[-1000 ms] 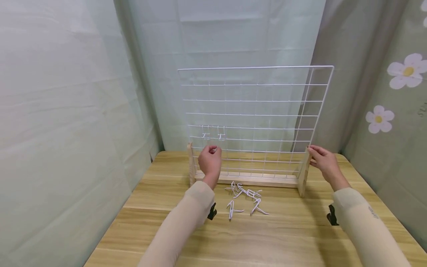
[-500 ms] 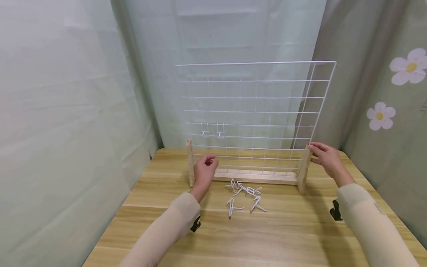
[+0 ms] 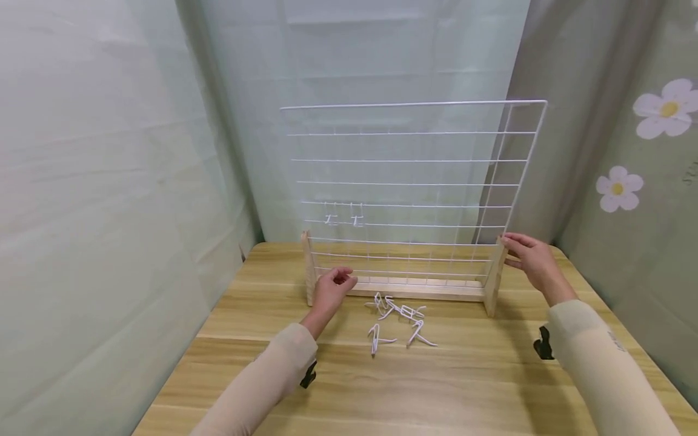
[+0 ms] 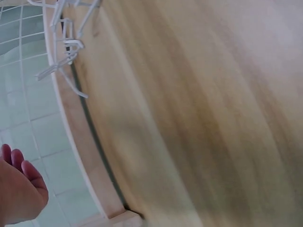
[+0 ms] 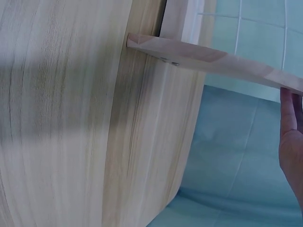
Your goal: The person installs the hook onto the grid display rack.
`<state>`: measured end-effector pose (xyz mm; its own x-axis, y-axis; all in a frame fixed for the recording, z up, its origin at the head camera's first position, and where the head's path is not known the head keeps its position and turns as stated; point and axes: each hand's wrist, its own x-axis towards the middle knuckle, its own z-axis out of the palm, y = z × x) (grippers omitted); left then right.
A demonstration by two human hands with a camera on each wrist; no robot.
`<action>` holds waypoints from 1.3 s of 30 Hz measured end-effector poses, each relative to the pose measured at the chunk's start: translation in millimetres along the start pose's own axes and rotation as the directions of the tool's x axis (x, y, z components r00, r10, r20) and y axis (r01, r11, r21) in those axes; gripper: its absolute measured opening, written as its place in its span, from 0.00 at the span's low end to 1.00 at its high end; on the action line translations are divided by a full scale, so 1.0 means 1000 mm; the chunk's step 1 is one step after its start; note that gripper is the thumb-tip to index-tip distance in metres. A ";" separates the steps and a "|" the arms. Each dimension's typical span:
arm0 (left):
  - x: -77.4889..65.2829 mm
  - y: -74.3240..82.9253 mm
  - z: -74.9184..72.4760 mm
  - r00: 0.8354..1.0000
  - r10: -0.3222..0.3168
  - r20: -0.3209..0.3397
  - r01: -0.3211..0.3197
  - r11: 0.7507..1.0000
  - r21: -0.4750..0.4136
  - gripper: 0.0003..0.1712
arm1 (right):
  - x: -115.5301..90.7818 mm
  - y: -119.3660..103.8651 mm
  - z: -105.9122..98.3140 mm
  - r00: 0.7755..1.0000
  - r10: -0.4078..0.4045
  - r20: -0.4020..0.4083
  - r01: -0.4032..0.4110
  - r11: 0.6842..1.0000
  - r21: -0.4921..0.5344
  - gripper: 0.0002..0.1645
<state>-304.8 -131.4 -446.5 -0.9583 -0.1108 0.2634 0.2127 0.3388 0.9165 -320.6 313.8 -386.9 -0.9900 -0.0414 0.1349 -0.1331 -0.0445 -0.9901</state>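
Observation:
My left hand (image 3: 331,292) hovers in front of the lower left of a white wire grid rack (image 3: 382,244), its fingers loosely curled and holding nothing. Just right of it, several white wire hooks (image 3: 406,312) lie on the table, some tangled together; the left wrist view shows part of this heap of hooks (image 4: 68,45). Two more hooks (image 3: 355,220) hang on the grid's left side. With its fingertips, my right hand (image 3: 537,263) holds the top of the rack's right wooden post (image 3: 493,281); the right wrist view shows fingers against that post's outer face (image 5: 227,64).
The rack stands upright on a wooden base bar (image 3: 420,290) with a left wooden post (image 3: 308,269). Beneath is a wood-grain table (image 3: 463,387). Pale green curtains (image 3: 136,200) enclose the back and sides, with white flowers (image 3: 618,189) printed on the right one.
My left hand has come down and slightly left from in front of the hanging hooks to near the rack's base. My right hand stays at the right post.

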 end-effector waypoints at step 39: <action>-0.003 -0.044 0.020 0.930 -0.084 0.358 0.071 0.996 0.050 0.15 | 0.000 0.002 -0.001 0.996 0.032 -0.080 -0.033 0.999 -0.010 0.13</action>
<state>-314.9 -127.2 -493.2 -0.9772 0.2034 0.0600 0.1347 0.3763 0.9166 -321.2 314.4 -389.2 -0.9943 0.0371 0.0998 -0.1011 -0.0333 -0.9943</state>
